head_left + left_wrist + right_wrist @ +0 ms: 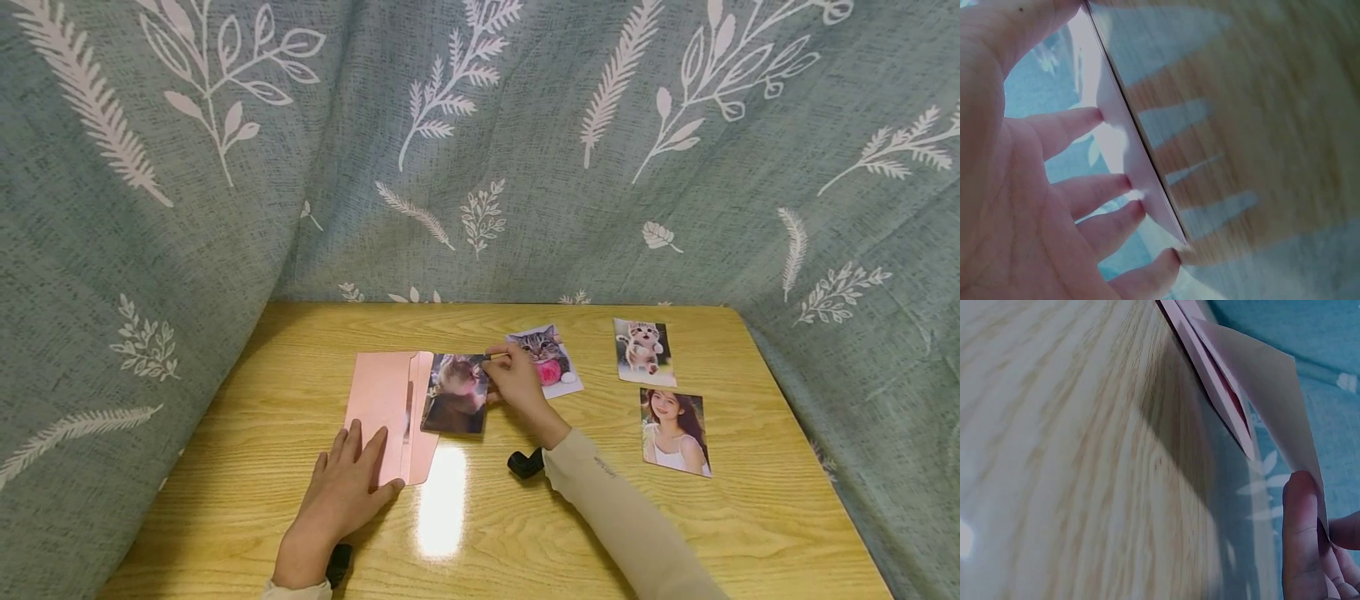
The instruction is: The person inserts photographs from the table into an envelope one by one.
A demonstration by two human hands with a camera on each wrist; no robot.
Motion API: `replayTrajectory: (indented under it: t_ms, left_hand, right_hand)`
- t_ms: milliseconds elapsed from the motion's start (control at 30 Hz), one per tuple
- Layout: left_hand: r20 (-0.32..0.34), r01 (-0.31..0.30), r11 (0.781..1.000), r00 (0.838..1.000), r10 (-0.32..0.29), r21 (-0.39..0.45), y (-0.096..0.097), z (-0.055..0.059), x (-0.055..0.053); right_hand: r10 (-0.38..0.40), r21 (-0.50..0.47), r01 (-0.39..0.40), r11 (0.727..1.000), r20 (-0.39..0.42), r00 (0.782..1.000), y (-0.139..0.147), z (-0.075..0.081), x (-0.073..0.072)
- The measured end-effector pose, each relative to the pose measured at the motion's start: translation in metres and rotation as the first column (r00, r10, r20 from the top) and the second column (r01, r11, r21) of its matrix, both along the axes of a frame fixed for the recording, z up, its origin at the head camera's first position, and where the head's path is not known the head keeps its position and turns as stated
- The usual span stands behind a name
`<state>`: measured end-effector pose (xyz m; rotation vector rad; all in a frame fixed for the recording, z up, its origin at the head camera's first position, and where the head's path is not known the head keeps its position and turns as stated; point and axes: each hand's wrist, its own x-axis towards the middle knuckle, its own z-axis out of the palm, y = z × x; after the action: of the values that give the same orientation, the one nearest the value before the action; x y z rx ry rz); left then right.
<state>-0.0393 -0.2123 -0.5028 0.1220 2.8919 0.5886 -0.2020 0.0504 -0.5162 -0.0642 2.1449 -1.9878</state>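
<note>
A pink envelope (378,383) lies on the table with its flap to the right and its mouth slightly parted. My left hand (341,483) rests on the envelope's lower left part, fingers spread and straight; the left wrist view shows the fingertips (1125,181) touching its surface. My right hand (517,379) pinches the right edge of a dark photo (456,400) between thumb and fingers. That photo is tilted, its left edge right at the envelope's mouth over the flap. In the right wrist view the photo's pale back (1266,381) shows, raised above the table.
Behind my right hand lies a photo of a cat with a pink ball (555,375). Farther right are a kitten photo (645,352) and, below it, a portrait photo (675,433). Patterned curtains (480,150) enclose the wooden table (525,533) at the back and sides.
</note>
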Motion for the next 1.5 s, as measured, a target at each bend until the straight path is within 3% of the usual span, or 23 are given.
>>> replayTrajectory:
  t_ms: [500,1500]
  left_hand:
    - [-0.003,0.004,1.0,1.0,-0.004,0.008,-0.001,0.001,-0.001]
    - [-0.041,0.007,1.0,0.999,-0.007,-0.004,-0.001,-0.002,0.0]
  right_hand:
    - [0.028,-0.028,-0.027,0.999,0.048,0.998,-0.026,-0.012,-0.002]
    - [0.047,-0.022,-0.045,0.999,0.081,0.996,-0.054,-0.009,0.006]
